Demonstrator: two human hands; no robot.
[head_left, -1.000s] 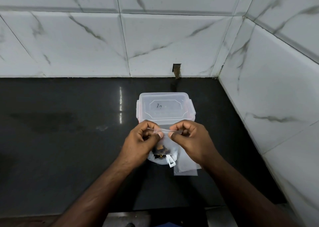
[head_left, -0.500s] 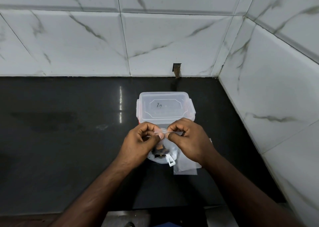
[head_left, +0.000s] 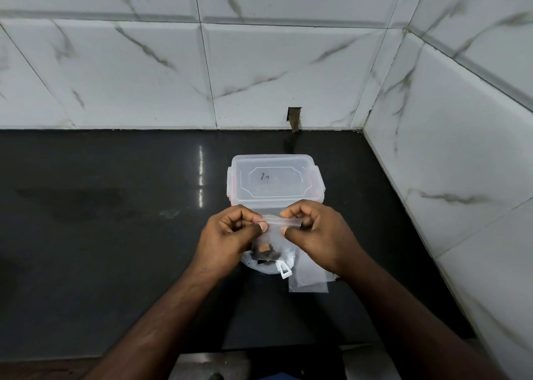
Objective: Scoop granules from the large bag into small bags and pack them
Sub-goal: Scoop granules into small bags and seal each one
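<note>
A small clear zip bag (head_left: 275, 234) hangs between my two hands above the black counter, dark granules showing through its lower part. My left hand (head_left: 227, 235) pinches the left end of its top strip between thumb and forefinger. My right hand (head_left: 320, 235) pinches the right end of the same strip. Under the hands lies a crumpled clear bag (head_left: 268, 261) with dark granules and a white plastic scoop handle (head_left: 284, 271) sticking out of it. Flat empty small bags (head_left: 308, 283) lie just right of it.
A clear lidded plastic box (head_left: 274, 182) with side clips stands right behind my hands. The black counter (head_left: 115, 221) runs left, bounded by marble-tiled walls at the back and right (head_left: 447, 163). A steel edge (head_left: 202, 365) shows at the near counter front.
My right thumb and forefinger have slid a little to the right along the bag's top strip, leaving more of the strip visible between the hands. The left hand has stayed put.
</note>
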